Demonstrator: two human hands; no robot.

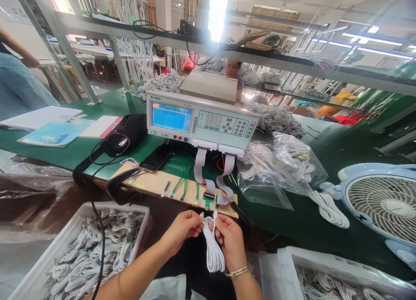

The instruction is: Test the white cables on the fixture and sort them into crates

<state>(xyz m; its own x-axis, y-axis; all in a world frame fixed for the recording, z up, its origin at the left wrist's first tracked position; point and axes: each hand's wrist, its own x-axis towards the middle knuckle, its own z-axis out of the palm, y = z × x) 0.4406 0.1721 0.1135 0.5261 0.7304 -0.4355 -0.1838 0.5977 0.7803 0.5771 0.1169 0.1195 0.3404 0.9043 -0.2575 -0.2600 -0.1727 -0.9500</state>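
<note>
A coiled white cable [213, 252] hangs between my two hands in front of the bench edge. My left hand [182, 231] is closed in a pinch on one plug end of it. My right hand [231, 239] pinches the other plug end, which points up at the edge of a wooden board [152, 182]. Whether that plug is inside a socket I cannot tell. A small green circuit board [208, 202] sits at the board's edge just above my hands. Grey ribbon cables [200, 165] link it to a tester [224, 125] with a lit blue screen.
At lower left stands a white bin [143, 210] of coiled cables, with another bin [289, 265] at lower right. Bagged cables [286, 161] and a fan [386, 204] are on the right. Papers [58, 131] lie on the left. Other people are beyond the bench.
</note>
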